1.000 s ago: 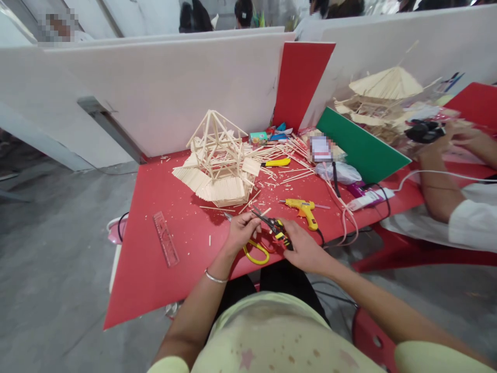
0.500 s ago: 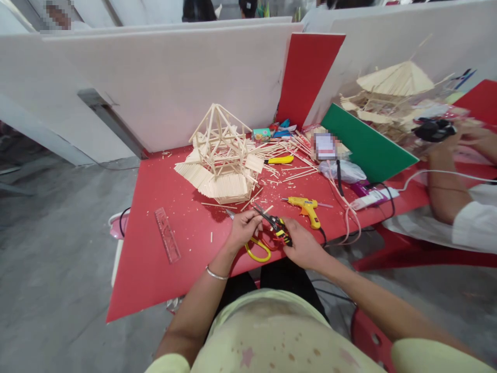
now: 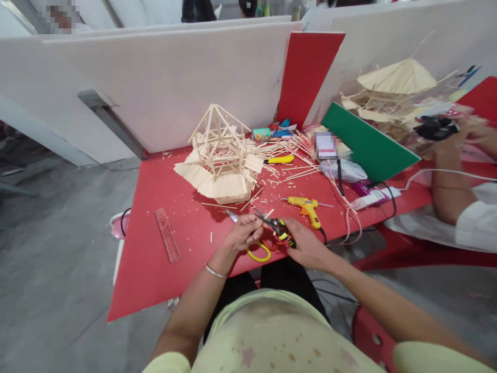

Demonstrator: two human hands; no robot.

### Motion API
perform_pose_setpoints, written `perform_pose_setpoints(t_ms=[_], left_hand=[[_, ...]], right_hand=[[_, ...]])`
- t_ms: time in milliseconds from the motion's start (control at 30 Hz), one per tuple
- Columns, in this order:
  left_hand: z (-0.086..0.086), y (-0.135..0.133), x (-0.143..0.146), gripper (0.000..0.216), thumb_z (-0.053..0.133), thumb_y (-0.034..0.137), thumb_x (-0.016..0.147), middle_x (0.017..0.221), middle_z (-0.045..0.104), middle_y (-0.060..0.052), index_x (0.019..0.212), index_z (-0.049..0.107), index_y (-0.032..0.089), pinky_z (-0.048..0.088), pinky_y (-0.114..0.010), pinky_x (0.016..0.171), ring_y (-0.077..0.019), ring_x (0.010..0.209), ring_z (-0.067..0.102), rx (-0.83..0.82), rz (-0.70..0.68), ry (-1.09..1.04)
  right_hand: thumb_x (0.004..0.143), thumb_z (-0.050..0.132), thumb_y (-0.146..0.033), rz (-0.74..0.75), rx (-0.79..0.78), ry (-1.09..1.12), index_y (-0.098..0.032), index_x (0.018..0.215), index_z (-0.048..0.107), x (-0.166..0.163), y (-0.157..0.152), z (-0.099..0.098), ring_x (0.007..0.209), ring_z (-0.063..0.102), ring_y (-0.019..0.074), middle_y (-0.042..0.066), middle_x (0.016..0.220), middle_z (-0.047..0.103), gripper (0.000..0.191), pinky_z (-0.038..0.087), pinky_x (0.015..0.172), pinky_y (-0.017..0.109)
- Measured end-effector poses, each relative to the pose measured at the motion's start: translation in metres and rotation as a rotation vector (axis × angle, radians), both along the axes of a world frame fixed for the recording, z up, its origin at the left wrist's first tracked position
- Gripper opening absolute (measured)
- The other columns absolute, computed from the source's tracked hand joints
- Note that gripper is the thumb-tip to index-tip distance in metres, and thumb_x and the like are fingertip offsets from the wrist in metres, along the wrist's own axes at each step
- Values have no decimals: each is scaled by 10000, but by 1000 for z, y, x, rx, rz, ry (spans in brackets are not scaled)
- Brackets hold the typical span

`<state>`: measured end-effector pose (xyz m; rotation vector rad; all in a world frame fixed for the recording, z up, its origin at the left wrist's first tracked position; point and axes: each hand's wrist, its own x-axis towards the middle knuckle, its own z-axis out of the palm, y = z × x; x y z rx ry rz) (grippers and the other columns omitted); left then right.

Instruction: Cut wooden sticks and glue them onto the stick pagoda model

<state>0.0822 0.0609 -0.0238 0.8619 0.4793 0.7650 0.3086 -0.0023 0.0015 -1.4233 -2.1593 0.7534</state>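
My right hand (image 3: 306, 242) is wrapped round the black-and-yellow handles of a pair of snips (image 3: 276, 227), whose dark blades point left. My left hand (image 3: 244, 231) pinches a short pale wooden stick (image 3: 269, 213) by the blades. Beneath my left hand lies a pair of scissors (image 3: 259, 253) with a yellow loop handle; its metal tip shows beyond my fingers. A red handle is partly visible beside it. Just ahead stands a model building (image 3: 219, 160) of thin sticks, with an open pointed frame on top and slatted roof panels below.
Right of my hands lies a yellow glue gun (image 3: 306, 207). A clear ruler (image 3: 167, 235) is at left. Behind are loose sticks (image 3: 275, 150), a yellow cutter knife (image 3: 280, 160), a green board (image 3: 367, 145) and a power strip (image 3: 375, 198). A co-worker's arm (image 3: 450, 176) is at right.
The snips have tilted slightly and my right hand has shifted a little to the right. More of the short stick shows above the blades. The table's things stay put.
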Motion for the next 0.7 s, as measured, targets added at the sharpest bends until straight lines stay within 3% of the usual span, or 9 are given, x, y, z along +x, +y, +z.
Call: perform_pose_setpoints(t_ms=[133,233,300,367,467,600,700], left_hand=[[3,2,3,349,729,460,820,474,507,54,831,681,114,135,-167,348,-5,312,273,35,129,66],[6,2,4,352,732,469,813,475,526,46,816,680,120,147,-172,353,-12,316,297,86,235,150],[7,2,3,360,734,479,807,468,526,44,807,684,123,165,-175,358,-17,322,313,125,266,198],[7,1,3,371,743,492,792,475,535,38,792,685,126,195,-177,367,-23,338,335,168,279,196],[2,2,5,364,760,490,770,499,552,32,787,683,135,232,-177,381,-29,364,362,198,335,133],[-2,4,8,327,749,464,783,574,622,12,846,691,149,254,-176,388,-30,381,386,156,417,148],[2,6,9,313,778,438,752,681,672,-17,848,713,147,282,-177,403,-33,426,440,130,416,172]], right_hand=[[679,536,-122,-9,-45,22,-180,1495,344,2,-1,0,1318,493,298,162,1421,513,840,375,1121,509],[679,509,-126,-30,-114,102,-184,1458,415,4,-6,8,1307,511,279,137,1414,548,787,379,1123,483],[661,497,-137,-28,-255,190,-197,1357,522,4,-9,15,1191,593,256,99,1298,640,699,459,1046,437],[621,496,-158,-17,-491,303,-190,1221,603,2,-12,18,989,666,239,72,1094,715,611,547,875,389],[590,515,-190,-45,-736,427,-151,1105,642,0,-10,15,781,680,226,72,896,717,532,560,672,347],[678,582,-261,-156,-638,212,-154,1016,670,1,5,13,752,679,228,73,812,710,366,537,669,334],[747,611,-340,-225,-478,-79,-169,1058,659,2,19,19,860,680,264,107,904,715,359,517,765,361]])
